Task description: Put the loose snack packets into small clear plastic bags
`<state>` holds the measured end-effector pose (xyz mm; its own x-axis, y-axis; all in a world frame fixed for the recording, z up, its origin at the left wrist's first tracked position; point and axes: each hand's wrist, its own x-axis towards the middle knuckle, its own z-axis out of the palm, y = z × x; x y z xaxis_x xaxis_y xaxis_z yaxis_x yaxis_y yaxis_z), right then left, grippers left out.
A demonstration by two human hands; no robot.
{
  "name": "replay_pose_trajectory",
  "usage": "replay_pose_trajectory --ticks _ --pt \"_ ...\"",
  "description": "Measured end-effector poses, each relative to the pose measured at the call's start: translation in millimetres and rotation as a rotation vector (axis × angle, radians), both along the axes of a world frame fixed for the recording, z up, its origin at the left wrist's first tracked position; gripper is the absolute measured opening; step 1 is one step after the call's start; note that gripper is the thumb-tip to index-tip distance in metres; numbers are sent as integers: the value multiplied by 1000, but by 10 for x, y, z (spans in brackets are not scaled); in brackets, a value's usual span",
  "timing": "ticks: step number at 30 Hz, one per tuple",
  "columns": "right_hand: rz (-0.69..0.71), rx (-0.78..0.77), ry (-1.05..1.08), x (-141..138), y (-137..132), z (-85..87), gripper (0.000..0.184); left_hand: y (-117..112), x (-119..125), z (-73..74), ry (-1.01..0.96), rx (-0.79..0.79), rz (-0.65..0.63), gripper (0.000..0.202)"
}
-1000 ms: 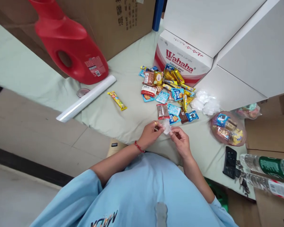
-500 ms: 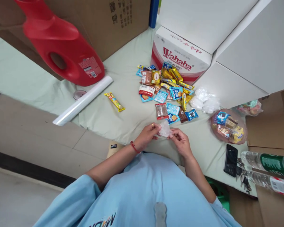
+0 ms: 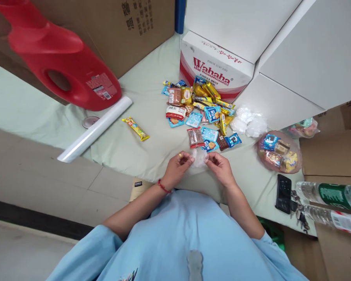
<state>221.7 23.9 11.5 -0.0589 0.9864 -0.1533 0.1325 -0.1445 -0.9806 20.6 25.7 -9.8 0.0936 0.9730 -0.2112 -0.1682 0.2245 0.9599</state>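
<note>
Between my hands, above the table's front edge, is a small piece of crumpled clear plastic film (image 3: 199,159). My left hand (image 3: 178,167) pinches its left side and wears a ring and a red bracelet. On the other side, my right hand (image 3: 220,168) pinches the film's right edge. Just beyond my fingers lie a brown snack packet (image 3: 195,137) and a blue snack packet (image 3: 210,146), part of a pile of wrapped snacks (image 3: 194,119). White crumpled clumps of similar film (image 3: 249,121) rest to the pile's right.
A red jug (image 3: 67,70), a white roll (image 3: 95,129) and a yellow snack bar (image 3: 135,128) are at left. Behind the pile stands a Wahaha carton (image 3: 215,66). Right are a round pack of snacks (image 3: 279,152), a phone (image 3: 283,194), keys (image 3: 300,214) and plastic bottles (image 3: 329,197).
My hands have drawn slightly apart, with the film spread a little wider between them. The whole view has shifted a bit, and the things on the table look unmoved.
</note>
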Motion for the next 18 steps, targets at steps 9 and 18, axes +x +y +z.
replay_pose_trajectory --ticks 9,18 --pt "-286 -393 519 123 -32 -66 40 41 -264 -89 150 -70 171 40" --pt "-118 -387 436 59 -53 13 41 17 4 139 506 419 -188 20"
